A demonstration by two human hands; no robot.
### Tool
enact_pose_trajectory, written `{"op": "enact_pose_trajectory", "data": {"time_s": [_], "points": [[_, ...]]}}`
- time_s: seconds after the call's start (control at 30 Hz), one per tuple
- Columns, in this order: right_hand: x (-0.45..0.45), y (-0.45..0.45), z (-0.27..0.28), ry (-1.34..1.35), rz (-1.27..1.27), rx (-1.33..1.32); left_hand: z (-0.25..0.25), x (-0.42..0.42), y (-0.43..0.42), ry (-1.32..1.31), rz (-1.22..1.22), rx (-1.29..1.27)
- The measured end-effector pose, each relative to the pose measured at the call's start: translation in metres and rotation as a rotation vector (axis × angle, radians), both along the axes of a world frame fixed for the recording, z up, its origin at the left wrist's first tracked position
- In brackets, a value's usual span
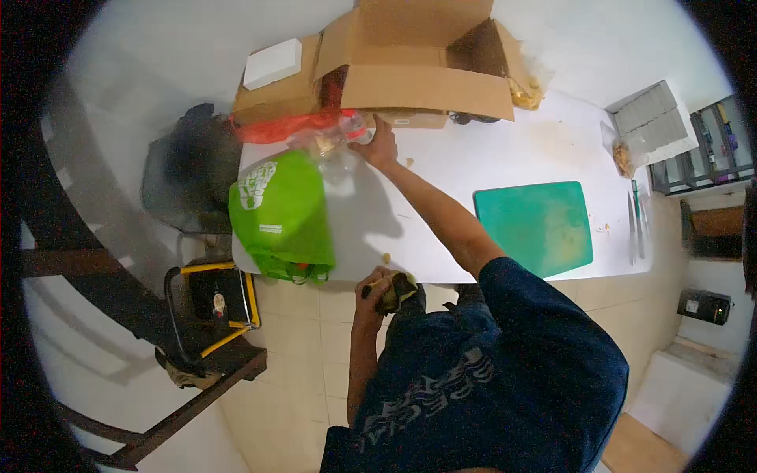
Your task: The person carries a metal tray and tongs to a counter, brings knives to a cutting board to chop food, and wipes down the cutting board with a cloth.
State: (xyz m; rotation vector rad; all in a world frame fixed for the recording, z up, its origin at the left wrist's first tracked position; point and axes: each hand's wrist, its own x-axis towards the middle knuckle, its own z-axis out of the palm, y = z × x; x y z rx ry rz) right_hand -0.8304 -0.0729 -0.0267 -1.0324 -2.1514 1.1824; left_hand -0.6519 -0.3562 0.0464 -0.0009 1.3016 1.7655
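Note:
My right hand (380, 147) reaches over the white table with thumb and forefinger apart. It is beside a clear plastic bag (325, 147) with something pale inside; I cannot tell whether they touch. At the table's front edge, close to my body, my left hand (372, 290) is closed around a crumpled yellow-and-black thing (400, 292), whose kind I cannot make out. A bright green shopping bag (288, 209) lies left of both hands. Red plastic (288, 126) stretches behind the clear bag.
Cardboard boxes (430, 87) stand at the back, a white box (273, 63) on the left one. A green cutting board (536, 225) lies right, with knives (637, 225) farther over. A dark bin (189, 177) and yellow-framed step stool (213, 303) stand left. Crumbs dot the table.

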Motion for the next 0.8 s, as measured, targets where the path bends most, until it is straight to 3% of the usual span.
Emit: {"op": "enact_pose_trajectory", "data": {"time_s": [0.2,0.3,0.37,0.43,0.5,0.57,0.6,0.67,0.73,0.8], "points": [[-0.005,0.013,-0.010,-0.007,0.062,-0.128,0.000,-0.001,-0.024,0.141,0.111,0.089],[0.002,0.016,-0.016,0.043,0.105,0.006,-0.006,-0.005,-0.027,0.158,0.072,0.179],[0.023,0.011,-0.011,0.093,0.078,-0.084,-0.009,-0.001,-0.020,0.070,0.283,0.078],[0.064,-0.013,0.006,0.235,0.200,-0.329,-0.006,-0.001,-0.012,0.034,0.290,0.037],[0.125,-0.034,0.026,0.410,0.543,-0.743,-0.009,-0.001,0.002,0.000,0.297,-0.003],[0.181,-0.039,0.020,0.617,0.917,-1.048,-0.019,-0.001,0.025,0.170,0.180,0.014],[0.210,-0.043,0.015,0.526,0.841,-0.915,-0.008,0.000,0.042,0.167,0.175,0.016],[0.253,-0.031,0.013,0.440,0.713,-0.776,0.025,0.004,0.082,0.497,-0.238,-0.162],[0.292,-0.005,0.022,0.370,0.578,-0.904,-0.002,0.013,0.115,0.423,-0.299,-0.159],[0.328,0.031,0.016,0.411,0.347,-0.865,-0.007,0.034,0.159,0.321,-0.326,-0.179]]}}
